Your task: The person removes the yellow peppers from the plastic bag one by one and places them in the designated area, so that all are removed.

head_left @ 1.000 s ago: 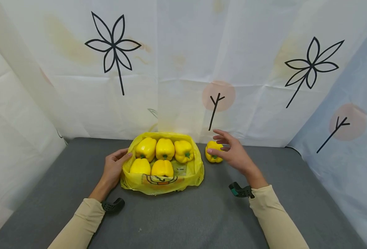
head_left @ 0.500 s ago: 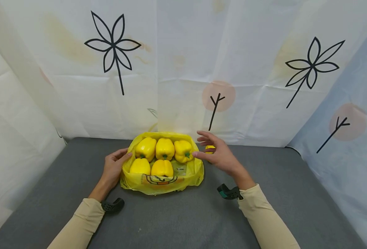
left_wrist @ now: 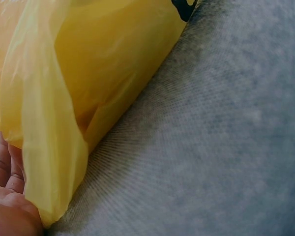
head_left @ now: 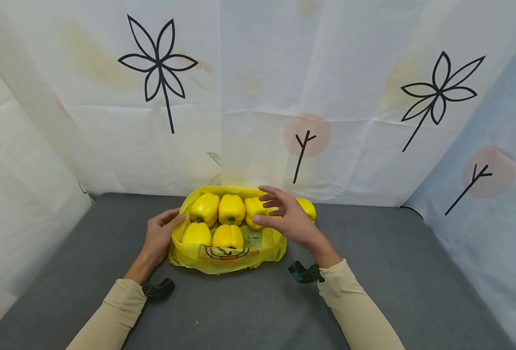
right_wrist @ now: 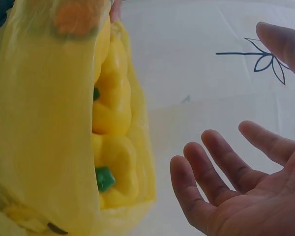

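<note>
A yellow plastic bag [head_left: 222, 260], its mouth spread wide, holds several yellow bell peppers [head_left: 231, 210] on the grey table. My left hand [head_left: 159, 238] holds the bag's left rim; in the left wrist view part of that hand [left_wrist: 12, 201] shows beside the thin plastic. Over the bag's right end hovers my right hand [head_left: 286, 218], fingers spread and nothing in them. It partly covers the rightmost pepper in the bag. The right wrist view shows this hand [right_wrist: 255, 187] apart from the bag. Another bell pepper [head_left: 307, 208] lies outside, right of the bag, half hidden behind the hand.
The grey table [head_left: 398, 272] reaches back to a white fabric wall [head_left: 249, 97] with printed flowers. More fabric [head_left: 494, 204] hangs along the right side. Each wrist wears a dark band [head_left: 303, 273].
My right hand has moved left, from the loose bell pepper to above the bag's right end, carrying nothing. The left hand, bag and peppers have stayed where they were.
</note>
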### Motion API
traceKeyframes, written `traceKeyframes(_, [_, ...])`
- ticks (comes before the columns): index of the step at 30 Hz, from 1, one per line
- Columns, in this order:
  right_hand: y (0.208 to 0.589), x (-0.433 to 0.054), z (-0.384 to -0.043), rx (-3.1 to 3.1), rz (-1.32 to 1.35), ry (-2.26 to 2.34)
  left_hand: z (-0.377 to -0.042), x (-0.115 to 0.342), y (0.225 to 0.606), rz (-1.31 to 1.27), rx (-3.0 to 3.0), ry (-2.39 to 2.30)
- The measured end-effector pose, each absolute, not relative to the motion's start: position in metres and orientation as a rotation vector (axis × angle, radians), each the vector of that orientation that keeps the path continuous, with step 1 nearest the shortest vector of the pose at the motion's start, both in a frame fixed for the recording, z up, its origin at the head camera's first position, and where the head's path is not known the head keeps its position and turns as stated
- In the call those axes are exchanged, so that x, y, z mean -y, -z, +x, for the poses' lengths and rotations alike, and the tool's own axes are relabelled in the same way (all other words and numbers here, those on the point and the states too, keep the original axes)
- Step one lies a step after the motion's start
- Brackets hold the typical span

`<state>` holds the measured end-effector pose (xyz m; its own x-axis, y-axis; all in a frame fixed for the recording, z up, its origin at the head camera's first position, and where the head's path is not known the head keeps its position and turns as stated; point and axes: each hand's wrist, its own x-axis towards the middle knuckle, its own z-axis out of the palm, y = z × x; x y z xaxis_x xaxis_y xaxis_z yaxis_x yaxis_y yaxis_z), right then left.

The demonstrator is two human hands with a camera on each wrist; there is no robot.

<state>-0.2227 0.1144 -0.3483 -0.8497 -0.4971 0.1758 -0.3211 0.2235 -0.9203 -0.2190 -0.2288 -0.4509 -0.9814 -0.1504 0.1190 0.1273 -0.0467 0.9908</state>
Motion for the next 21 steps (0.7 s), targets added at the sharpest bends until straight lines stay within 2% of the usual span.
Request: traceKeyframes(21, [0.369, -0.082, -0.222, -2.258, -0.77, 1.663, -0.218, 0.227, 0.451, 0.018, 2.037, 2.133])
